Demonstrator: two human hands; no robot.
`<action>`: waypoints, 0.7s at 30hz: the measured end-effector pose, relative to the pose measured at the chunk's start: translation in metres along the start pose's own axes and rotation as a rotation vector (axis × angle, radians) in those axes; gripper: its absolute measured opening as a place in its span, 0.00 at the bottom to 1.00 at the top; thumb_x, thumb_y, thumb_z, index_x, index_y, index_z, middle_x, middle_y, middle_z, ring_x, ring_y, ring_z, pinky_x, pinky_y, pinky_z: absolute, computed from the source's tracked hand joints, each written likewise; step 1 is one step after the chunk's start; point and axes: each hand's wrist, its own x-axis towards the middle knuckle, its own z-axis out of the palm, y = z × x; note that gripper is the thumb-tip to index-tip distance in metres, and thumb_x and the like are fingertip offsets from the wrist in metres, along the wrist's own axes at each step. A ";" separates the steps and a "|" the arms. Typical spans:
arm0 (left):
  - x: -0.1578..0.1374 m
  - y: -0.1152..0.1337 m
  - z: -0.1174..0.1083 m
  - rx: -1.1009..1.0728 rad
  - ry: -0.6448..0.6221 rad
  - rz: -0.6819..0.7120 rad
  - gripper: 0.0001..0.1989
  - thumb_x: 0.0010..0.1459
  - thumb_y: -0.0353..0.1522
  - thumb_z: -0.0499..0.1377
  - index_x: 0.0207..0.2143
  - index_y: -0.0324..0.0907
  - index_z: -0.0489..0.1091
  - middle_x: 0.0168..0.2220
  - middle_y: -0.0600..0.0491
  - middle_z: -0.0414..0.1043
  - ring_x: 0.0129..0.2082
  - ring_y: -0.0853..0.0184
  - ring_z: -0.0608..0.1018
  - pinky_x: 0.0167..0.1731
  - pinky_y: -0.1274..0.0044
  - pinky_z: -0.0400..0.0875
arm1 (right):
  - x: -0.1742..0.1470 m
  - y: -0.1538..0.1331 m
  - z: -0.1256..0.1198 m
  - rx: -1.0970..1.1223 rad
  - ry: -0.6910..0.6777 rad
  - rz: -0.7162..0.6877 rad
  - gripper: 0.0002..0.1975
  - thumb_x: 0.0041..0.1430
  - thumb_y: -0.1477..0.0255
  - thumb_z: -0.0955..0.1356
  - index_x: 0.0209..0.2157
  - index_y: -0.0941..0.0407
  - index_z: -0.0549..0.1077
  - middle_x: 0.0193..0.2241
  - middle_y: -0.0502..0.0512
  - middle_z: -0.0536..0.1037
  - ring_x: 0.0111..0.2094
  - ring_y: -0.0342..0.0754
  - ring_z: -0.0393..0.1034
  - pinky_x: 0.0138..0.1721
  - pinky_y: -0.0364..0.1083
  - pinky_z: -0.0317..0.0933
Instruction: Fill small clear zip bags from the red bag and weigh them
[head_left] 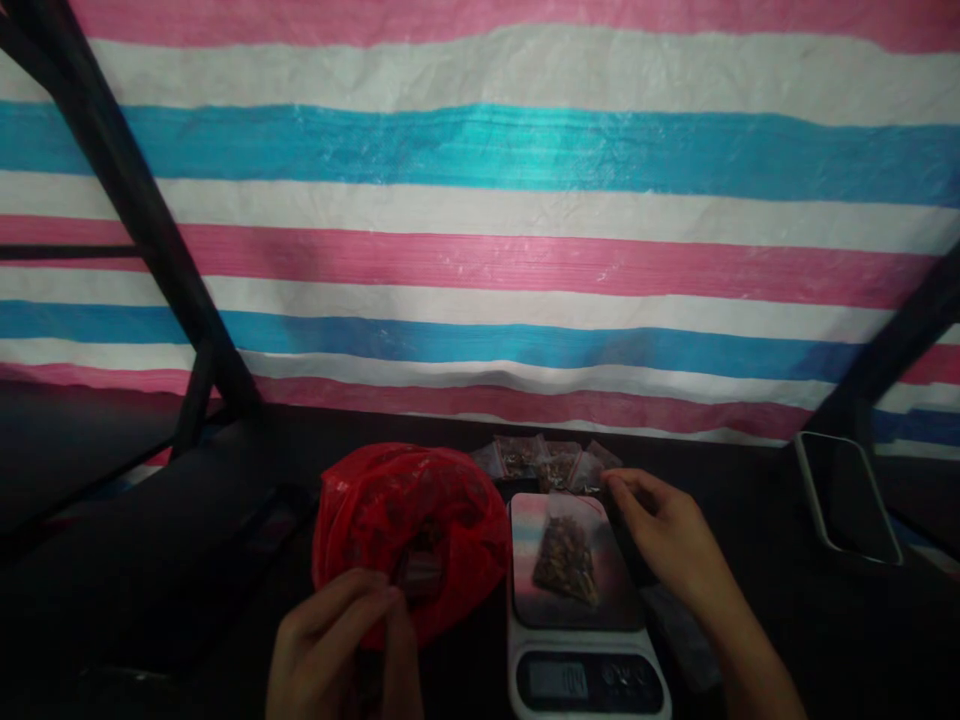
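Observation:
A small clear zip bag of dried brown-green bits lies on the metal plate of a white kitchen scale, whose dim display is lit. My right hand is just right of the plate, thumb and forefinger pinched by the corner of the filled zip bags behind the scale. Whether it grips that corner is unclear. To the left, my left hand is in front of an open red plastic bag, fingertips pinched together. Near them, inside the red bag, shows a small clear piece of plastic.
A phone lies at the right of the dark table. Flat clear plastic bags rest under my right forearm. Dark metal posts slant at both sides, before a striped tarp at the back.

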 end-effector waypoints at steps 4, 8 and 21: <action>0.008 0.004 0.005 0.001 0.030 0.040 0.07 0.61 0.25 0.63 0.42 0.41 0.71 0.43 0.49 0.72 0.40 0.66 0.78 0.38 0.76 0.76 | -0.006 -0.004 0.003 0.002 -0.036 -0.030 0.19 0.58 0.57 0.68 0.37 0.55 0.84 0.39 0.61 0.87 0.42 0.59 0.80 0.47 0.54 0.68; 0.006 0.012 0.014 -0.036 -0.030 0.058 0.14 0.58 0.23 0.65 0.46 0.41 0.71 0.46 0.48 0.72 0.48 0.60 0.79 0.46 0.70 0.78 | -0.013 -0.009 0.004 -0.027 -0.060 -0.069 0.14 0.58 0.60 0.69 0.30 0.53 0.84 0.34 0.57 0.85 0.40 0.57 0.78 0.44 0.51 0.67; -0.013 0.057 0.039 -0.322 0.014 -0.229 0.15 0.60 0.22 0.61 0.46 0.48 0.74 0.45 0.53 0.76 0.44 0.65 0.81 0.44 0.74 0.77 | -0.021 -0.023 0.002 0.100 -0.115 -0.086 0.11 0.56 0.60 0.69 0.29 0.53 0.78 0.29 0.52 0.78 0.34 0.52 0.72 0.38 0.49 0.65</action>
